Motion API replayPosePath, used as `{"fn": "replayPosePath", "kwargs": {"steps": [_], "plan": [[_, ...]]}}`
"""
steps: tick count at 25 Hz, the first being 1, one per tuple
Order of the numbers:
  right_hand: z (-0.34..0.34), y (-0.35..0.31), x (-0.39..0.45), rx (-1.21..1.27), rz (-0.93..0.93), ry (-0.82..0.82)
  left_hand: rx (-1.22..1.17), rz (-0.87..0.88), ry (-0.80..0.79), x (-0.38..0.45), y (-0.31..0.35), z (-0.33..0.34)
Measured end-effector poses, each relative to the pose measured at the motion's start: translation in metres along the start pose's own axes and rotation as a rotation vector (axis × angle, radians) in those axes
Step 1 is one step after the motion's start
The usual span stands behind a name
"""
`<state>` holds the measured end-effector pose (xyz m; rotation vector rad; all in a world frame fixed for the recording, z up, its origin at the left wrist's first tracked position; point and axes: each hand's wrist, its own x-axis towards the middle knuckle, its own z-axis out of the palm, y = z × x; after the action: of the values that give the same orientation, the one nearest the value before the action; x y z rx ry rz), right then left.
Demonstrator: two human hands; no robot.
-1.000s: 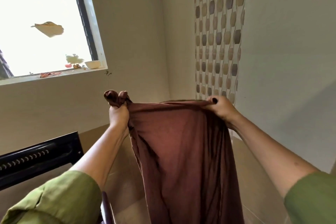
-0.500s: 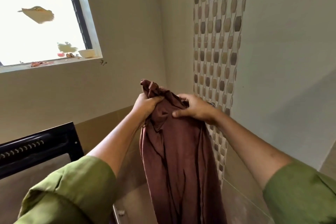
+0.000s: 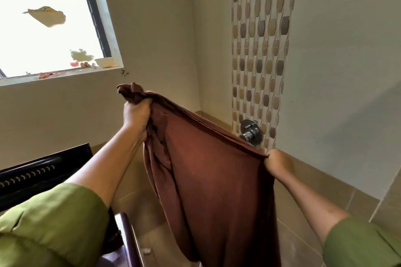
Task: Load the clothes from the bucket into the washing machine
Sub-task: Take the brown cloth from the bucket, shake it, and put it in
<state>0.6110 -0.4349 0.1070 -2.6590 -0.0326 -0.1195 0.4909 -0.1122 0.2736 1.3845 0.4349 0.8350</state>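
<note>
A brown-red cloth [image 3: 217, 180] fills the lower middle of the frame, held up in the air by both hands. The left hand [image 3: 136, 112], just left of centre, has its fingers curled tight round a bunched corner of the cloth, and a knot of fabric sticks up above the fist. The right hand [image 3: 277, 163], lower and to the right of centre, pinches the other end of the top edge. Between the two hands that edge runs taut, sloping down from left to right, and the rest of the cloth hangs in long folds out of the bottom of the frame. Both forearms are bare, with green sleeves [image 3: 50, 227] at the lower corners.

Behind the cloth's edge, right of centre, a round metal tap fitting [image 3: 250, 131] is fixed to the wall at the foot of a vertical strip of patterned tiles [image 3: 260, 39]. In the upper left a bright window [image 3: 43, 17] has a dark frame, and a small white bowl [image 3: 105, 62] and some small bits lie on its sill. At the left edge a black panel [image 3: 41, 171] with a row of pale marks stands tilted. Brown tiles [image 3: 314, 188] line the lower wall.
</note>
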Motion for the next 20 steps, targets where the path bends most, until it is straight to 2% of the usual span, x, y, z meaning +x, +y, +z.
{"fn": "replayPosePath", "kwargs": {"steps": [2, 4, 7, 10, 12, 14, 16, 18, 20], "plan": [[-0.026, -0.014, 0.003, 0.258, 0.067, 0.071, -0.085, -0.077, 0.068, 0.003, -0.006, -0.009], [-0.051, -0.053, 0.000, 0.577, 0.011, 0.131, -0.175, -0.227, 0.050, -0.005, -0.011, -0.004], [-0.073, -0.132, -0.026, 1.057, -0.200, -0.018, -0.161, -0.307, -0.185, -0.041, -0.025, 0.035], [-0.083, -0.183, -0.043, 1.123, -0.439, -0.187, -0.197, -0.249, -0.558, -0.083, -0.033, 0.068], [-0.089, -0.184, -0.043, 1.179, -0.471, -0.307, -0.114, -0.182, -0.671, -0.081, -0.032, 0.069], [-0.092, -0.173, -0.041, 1.170, -0.499, -0.384, 0.125, -0.089, -0.693, -0.068, -0.028, 0.062], [-0.087, -0.160, -0.041, 1.215, -0.516, -0.397, 0.297, -0.046, -0.622, -0.057, -0.023, 0.061], [-0.078, -0.149, -0.043, 1.311, -0.526, -0.421, 0.310, -0.050, -0.562, -0.058, -0.015, 0.065], [-0.065, -0.135, -0.047, 1.248, -0.564, -0.497, 0.277, -0.060, -0.521, -0.059, -0.010, 0.068]]}}
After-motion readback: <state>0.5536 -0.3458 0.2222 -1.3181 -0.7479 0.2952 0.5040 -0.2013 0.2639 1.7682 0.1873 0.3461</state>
